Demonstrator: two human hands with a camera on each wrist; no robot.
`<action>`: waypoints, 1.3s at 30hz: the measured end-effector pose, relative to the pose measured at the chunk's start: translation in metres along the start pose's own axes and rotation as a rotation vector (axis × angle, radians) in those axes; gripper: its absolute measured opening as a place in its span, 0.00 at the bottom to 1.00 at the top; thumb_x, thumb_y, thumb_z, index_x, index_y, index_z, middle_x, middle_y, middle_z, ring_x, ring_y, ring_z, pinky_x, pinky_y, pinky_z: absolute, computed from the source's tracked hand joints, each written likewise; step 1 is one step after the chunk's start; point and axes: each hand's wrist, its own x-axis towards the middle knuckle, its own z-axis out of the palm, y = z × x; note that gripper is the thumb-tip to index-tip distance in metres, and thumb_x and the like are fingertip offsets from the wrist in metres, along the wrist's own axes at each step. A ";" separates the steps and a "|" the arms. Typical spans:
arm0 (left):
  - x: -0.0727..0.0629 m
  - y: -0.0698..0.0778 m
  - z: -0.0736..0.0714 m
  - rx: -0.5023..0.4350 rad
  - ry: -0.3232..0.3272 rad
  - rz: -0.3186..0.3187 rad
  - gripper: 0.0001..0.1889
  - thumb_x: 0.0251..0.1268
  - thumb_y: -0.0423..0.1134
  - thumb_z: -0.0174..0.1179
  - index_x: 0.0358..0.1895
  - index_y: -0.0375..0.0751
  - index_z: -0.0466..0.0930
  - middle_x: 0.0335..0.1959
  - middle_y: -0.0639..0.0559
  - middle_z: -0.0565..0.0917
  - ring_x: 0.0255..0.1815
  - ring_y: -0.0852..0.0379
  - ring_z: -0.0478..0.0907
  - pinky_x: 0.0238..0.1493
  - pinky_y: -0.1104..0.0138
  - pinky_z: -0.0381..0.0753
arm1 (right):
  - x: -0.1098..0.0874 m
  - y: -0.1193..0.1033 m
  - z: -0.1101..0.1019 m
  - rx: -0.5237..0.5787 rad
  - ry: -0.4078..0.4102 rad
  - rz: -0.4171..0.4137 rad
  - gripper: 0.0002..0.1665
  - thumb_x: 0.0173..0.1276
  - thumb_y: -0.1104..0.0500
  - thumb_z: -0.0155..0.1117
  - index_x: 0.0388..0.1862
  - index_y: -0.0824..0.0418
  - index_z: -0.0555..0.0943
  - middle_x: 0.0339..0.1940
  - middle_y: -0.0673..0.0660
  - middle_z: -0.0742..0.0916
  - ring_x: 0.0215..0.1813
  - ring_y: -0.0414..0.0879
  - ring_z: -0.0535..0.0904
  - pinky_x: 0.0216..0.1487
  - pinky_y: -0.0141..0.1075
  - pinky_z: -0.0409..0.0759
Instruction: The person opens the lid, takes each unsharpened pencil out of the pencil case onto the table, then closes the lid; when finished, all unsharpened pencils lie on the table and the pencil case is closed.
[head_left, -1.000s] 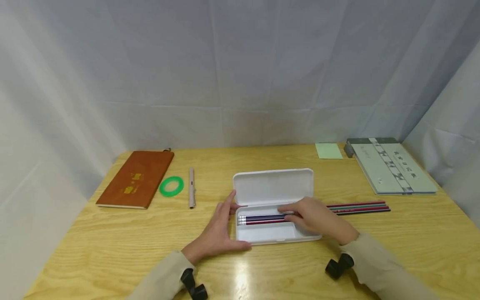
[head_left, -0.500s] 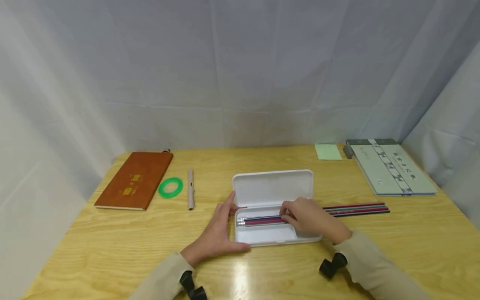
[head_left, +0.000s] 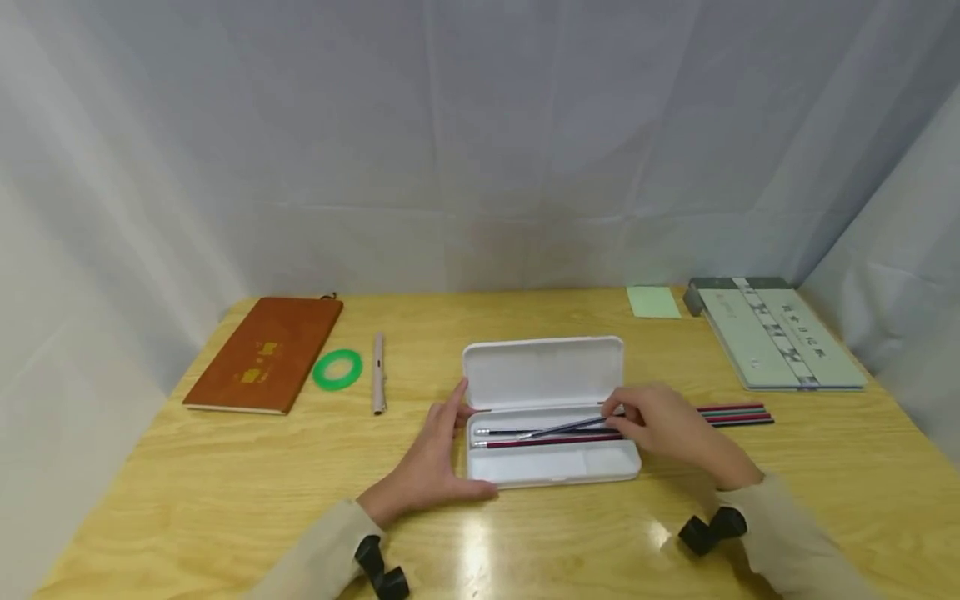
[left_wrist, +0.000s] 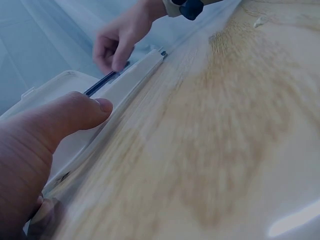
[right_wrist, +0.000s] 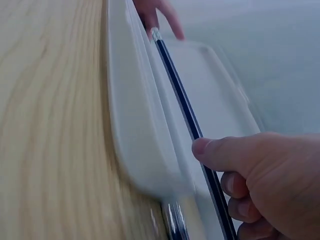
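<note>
A white pencil case (head_left: 528,468) lies with its lid raised. My left hand (head_left: 427,467) holds its left end, thumb along the front edge and fingers at the back corner. In the right wrist view my right hand (right_wrist: 270,180) pinches a dark blue pencil (right_wrist: 180,95) between thumb and fingers. That pencil slants over the case, its silver end low and to the left. Beneath it in the head view, a red pencil (head_left: 532,443) and another dark pencil (head_left: 501,432) lie in the case, their right ends hidden by the right hand.
Several red, green and dark pencils (head_left: 738,414) lie on the table right of the case. To the left are a pale pen (head_left: 378,375), a green tape ring (head_left: 324,381) and a brown notebook (head_left: 262,354). A sticky-note pad (head_left: 652,302) and pale green book (head_left: 772,342) are at the back right.
My right hand has shifted right, drawing one dark blue pencil up at a slant from the others in the case, which now lie apart. My left hand stays at the case's left end.
</note>
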 end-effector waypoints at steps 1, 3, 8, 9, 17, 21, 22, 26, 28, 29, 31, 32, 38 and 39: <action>-0.001 0.000 0.000 0.002 0.000 -0.003 0.73 0.28 0.56 0.80 0.78 0.54 0.34 0.60 0.51 0.69 0.58 0.55 0.69 0.64 0.55 0.72 | -0.006 0.006 -0.002 0.006 0.015 0.010 0.02 0.64 0.60 0.66 0.36 0.54 0.83 0.15 0.39 0.71 0.18 0.29 0.60 0.20 0.26 0.64; -0.001 -0.001 -0.001 0.001 -0.001 -0.006 0.73 0.28 0.56 0.80 0.78 0.53 0.34 0.60 0.51 0.69 0.58 0.55 0.70 0.64 0.55 0.72 | -0.020 0.018 -0.005 0.025 0.047 0.018 0.04 0.63 0.62 0.67 0.35 0.54 0.83 0.16 0.39 0.71 0.18 0.29 0.60 0.19 0.26 0.64; 0.000 -0.001 -0.001 -0.001 -0.007 0.011 0.72 0.30 0.56 0.80 0.78 0.54 0.34 0.61 0.51 0.69 0.59 0.54 0.69 0.65 0.55 0.72 | -0.057 0.047 -0.011 0.011 0.166 0.001 0.10 0.57 0.66 0.70 0.33 0.52 0.82 0.16 0.35 0.69 0.18 0.27 0.59 0.18 0.25 0.63; 0.001 -0.001 -0.001 0.002 -0.010 0.012 0.72 0.30 0.56 0.80 0.78 0.54 0.33 0.61 0.51 0.69 0.59 0.54 0.69 0.65 0.55 0.71 | -0.064 0.053 -0.012 0.005 0.183 0.003 0.11 0.57 0.66 0.71 0.33 0.51 0.82 0.16 0.35 0.68 0.18 0.26 0.59 0.18 0.25 0.63; 0.002 -0.001 -0.002 0.009 -0.011 0.019 0.73 0.30 0.56 0.80 0.78 0.55 0.33 0.61 0.51 0.69 0.59 0.54 0.69 0.64 0.55 0.72 | -0.105 0.083 -0.024 -0.078 0.212 0.084 0.13 0.55 0.68 0.71 0.33 0.52 0.80 0.16 0.35 0.67 0.18 0.27 0.57 0.19 0.25 0.58; 0.001 -0.002 -0.001 0.005 -0.014 0.012 0.73 0.30 0.56 0.80 0.78 0.55 0.33 0.61 0.51 0.69 0.59 0.54 0.69 0.65 0.55 0.72 | -0.108 0.087 -0.023 -0.110 0.217 0.088 0.14 0.53 0.68 0.72 0.31 0.51 0.79 0.16 0.35 0.67 0.19 0.26 0.57 0.20 0.25 0.58; 0.001 -0.002 -0.001 0.005 -0.014 0.011 0.73 0.30 0.56 0.80 0.78 0.55 0.33 0.61 0.52 0.69 0.59 0.54 0.69 0.65 0.55 0.72 | -0.107 0.087 -0.023 -0.111 0.223 0.082 0.15 0.52 0.68 0.73 0.31 0.51 0.79 0.17 0.35 0.67 0.20 0.26 0.57 0.20 0.25 0.58; 0.001 -0.002 -0.001 0.003 -0.015 0.009 0.73 0.30 0.55 0.80 0.78 0.55 0.33 0.61 0.52 0.69 0.59 0.55 0.69 0.65 0.55 0.72 | -0.101 0.084 -0.021 -0.107 0.229 0.065 0.15 0.53 0.67 0.73 0.32 0.53 0.76 0.18 0.36 0.67 0.20 0.26 0.58 0.20 0.25 0.59; 0.001 -0.001 -0.002 0.003 -0.016 0.010 0.73 0.30 0.56 0.80 0.78 0.55 0.33 0.61 0.52 0.69 0.59 0.55 0.69 0.65 0.56 0.72 | -0.097 0.082 -0.021 -0.121 0.220 0.081 0.15 0.54 0.66 0.72 0.33 0.54 0.75 0.18 0.37 0.68 0.20 0.26 0.58 0.20 0.26 0.60; 0.001 -0.001 -0.002 0.004 -0.017 0.010 0.73 0.30 0.56 0.80 0.78 0.54 0.33 0.61 0.52 0.69 0.59 0.55 0.69 0.65 0.56 0.72 | -0.095 0.081 -0.021 -0.129 0.212 0.094 0.15 0.54 0.66 0.72 0.33 0.55 0.75 0.18 0.38 0.68 0.20 0.27 0.59 0.20 0.26 0.60; 0.001 -0.001 -0.002 0.008 -0.017 0.013 0.73 0.30 0.57 0.79 0.78 0.54 0.33 0.61 0.52 0.69 0.59 0.55 0.69 0.65 0.56 0.72 | -0.090 0.078 -0.021 -0.152 0.186 0.123 0.14 0.55 0.66 0.71 0.34 0.56 0.75 0.18 0.39 0.69 0.20 0.28 0.59 0.20 0.27 0.61; 0.001 -0.001 -0.002 0.011 -0.017 0.013 0.73 0.30 0.57 0.79 0.78 0.54 0.33 0.61 0.52 0.69 0.59 0.55 0.69 0.65 0.56 0.72 | -0.088 0.077 -0.021 -0.168 0.175 0.130 0.14 0.55 0.66 0.71 0.35 0.57 0.75 0.18 0.40 0.69 0.20 0.28 0.59 0.20 0.27 0.61; 0.001 -0.001 -0.001 0.009 -0.014 0.011 0.73 0.29 0.56 0.80 0.78 0.54 0.32 0.61 0.52 0.69 0.59 0.55 0.69 0.65 0.56 0.71 | -0.067 0.060 -0.018 -0.152 0.136 0.103 0.15 0.56 0.66 0.70 0.39 0.60 0.75 0.19 0.42 0.70 0.21 0.29 0.59 0.21 0.27 0.61; 0.001 -0.001 -0.001 0.009 -0.013 0.010 0.73 0.29 0.56 0.80 0.78 0.54 0.32 0.61 0.52 0.69 0.60 0.56 0.69 0.66 0.56 0.71 | -0.062 0.055 -0.017 -0.128 0.128 0.097 0.14 0.57 0.66 0.69 0.40 0.60 0.76 0.20 0.41 0.71 0.21 0.29 0.60 0.21 0.27 0.62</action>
